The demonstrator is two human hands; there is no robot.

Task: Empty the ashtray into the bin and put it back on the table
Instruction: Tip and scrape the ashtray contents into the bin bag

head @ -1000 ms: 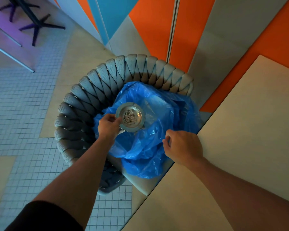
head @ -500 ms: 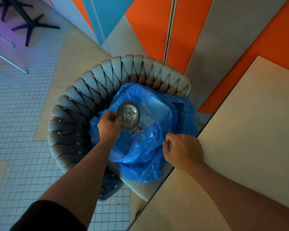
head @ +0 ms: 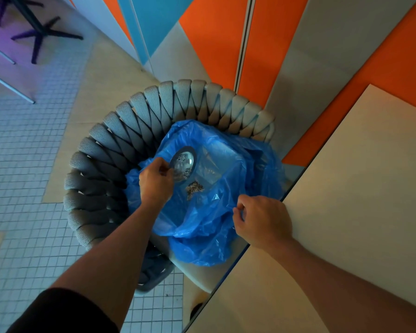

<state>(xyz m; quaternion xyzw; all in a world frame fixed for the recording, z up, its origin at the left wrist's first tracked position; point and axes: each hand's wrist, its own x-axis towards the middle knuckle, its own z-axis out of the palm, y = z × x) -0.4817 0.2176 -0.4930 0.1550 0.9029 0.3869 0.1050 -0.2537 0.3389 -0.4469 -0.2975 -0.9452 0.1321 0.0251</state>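
A round metal ashtray (head: 184, 162) is tilted steeply over the open blue bin bag (head: 209, 227), and my left hand (head: 155, 182) grips its near rim. A little ash still clings inside the ashtray. A clump of ash (head: 194, 187) lies on the plastic just below it. My right hand (head: 262, 221) pinches the bag's right edge and holds it open, beside the beige table (head: 346, 212). The bag rests in a grey woven chair (head: 99, 169).
The table's edge runs diagonally at the right, close to the bag. Orange, grey and blue wall panels (head: 262, 44) stand behind the chair. White tiled floor (head: 22, 164) spreads to the left, with a dark table base (head: 37, 32) at the far upper left.
My left hand has tipped the ashtray from nearly flat to steeply tilted, and most of the ash has dropped into the bag. My right hand stays on the bag's edge.
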